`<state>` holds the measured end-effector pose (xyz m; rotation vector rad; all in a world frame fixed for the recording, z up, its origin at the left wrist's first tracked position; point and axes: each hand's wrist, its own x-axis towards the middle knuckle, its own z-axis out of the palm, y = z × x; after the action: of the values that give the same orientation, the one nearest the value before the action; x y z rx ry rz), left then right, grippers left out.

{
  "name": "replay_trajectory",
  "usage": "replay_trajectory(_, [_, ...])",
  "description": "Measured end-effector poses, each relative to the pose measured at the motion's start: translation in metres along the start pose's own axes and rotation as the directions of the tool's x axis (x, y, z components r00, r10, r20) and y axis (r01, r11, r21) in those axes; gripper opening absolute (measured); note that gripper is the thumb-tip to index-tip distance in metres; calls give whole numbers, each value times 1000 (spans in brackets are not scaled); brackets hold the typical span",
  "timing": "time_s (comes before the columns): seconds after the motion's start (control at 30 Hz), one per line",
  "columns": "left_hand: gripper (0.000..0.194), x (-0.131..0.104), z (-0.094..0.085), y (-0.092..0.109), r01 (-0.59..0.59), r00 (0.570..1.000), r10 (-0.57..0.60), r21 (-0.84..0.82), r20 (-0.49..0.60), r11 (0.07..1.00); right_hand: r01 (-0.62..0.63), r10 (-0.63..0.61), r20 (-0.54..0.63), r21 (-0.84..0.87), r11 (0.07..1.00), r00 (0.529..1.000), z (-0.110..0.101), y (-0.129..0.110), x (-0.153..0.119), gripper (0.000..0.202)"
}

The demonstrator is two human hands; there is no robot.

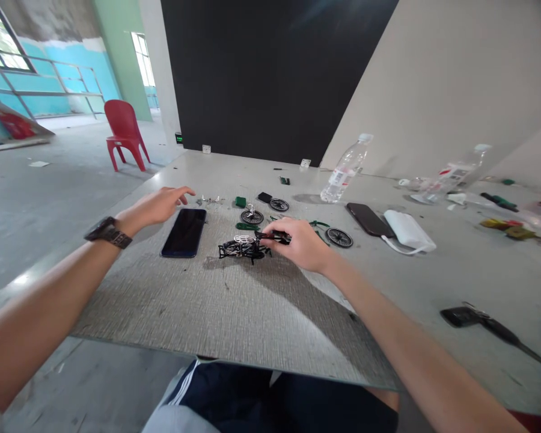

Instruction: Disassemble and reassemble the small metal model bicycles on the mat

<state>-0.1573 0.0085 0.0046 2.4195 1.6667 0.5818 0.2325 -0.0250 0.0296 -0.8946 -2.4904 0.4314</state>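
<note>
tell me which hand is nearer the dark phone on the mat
Left. The left hand hovers just beside the phone; the right hand is farther right, at the model bike frame.

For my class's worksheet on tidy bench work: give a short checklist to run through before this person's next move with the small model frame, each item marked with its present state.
1. Right hand pinches a dark part at the model frame: ok.
2. Frame rests on the mat: ok.
3. Left hand free, hovering past the phone: ok.
4. Loose wheels within reach: ok.
5. Small screws all accounted for: cannot tell.
6. Bottle capped: ok.
</note>
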Motion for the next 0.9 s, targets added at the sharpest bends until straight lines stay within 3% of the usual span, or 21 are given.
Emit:
replay_trajectory(0.1, [42, 0, -8, 11, 37, 998, -33, 74, -45, 997, 7, -7, -1, -2, 1000, 1000, 0, 1, 0, 18])
replay_trajectory(0.23, [44, -3, -16, 24, 2, 999, 1, 85, -35, 996, 14, -14, -10, -8, 1000, 1000, 1, 3, 0, 18])
replay_trajectory(0.4, [45, -7, -17, 33, -8, 999, 13, 88, -47, 996, 20, -20, -10, -10, 1000, 1000, 2, 3, 0, 20])
replay_trajectory(0.5, [47, -8, -17, 48, 11, 993, -5, 52, -114, 999, 8, -8, -9, 4, 1000, 1000, 2, 3, 0, 21])
replay_trajectory(0.6, [46, -12, -12, 73, -27, 978, 19, -34, -206, 999, 3, -3, -18, 25, 1000, 1000, 2, 4, 0, 22])
replay_trajectory(0.67, [40, -16, -5, 95, -136, 965, 111, -93, -238, 986, 5, -4, -23, 25, 1000, 1000, 2, 5, 0, 22])
replay_trajectory(0.8, [38, -28, 18, 142, -304, 943, 266, -194, -198, 933, -16, 17, -29, 21, 1000, 999, 0, 3, 1, 20])
replay_trajectory(0.9, [50, -37, 37, 167, -329, 938, 291, -222, -186, 918, -18, 18, -31, 21, 1000, 999, -1, 3, 0, 17])
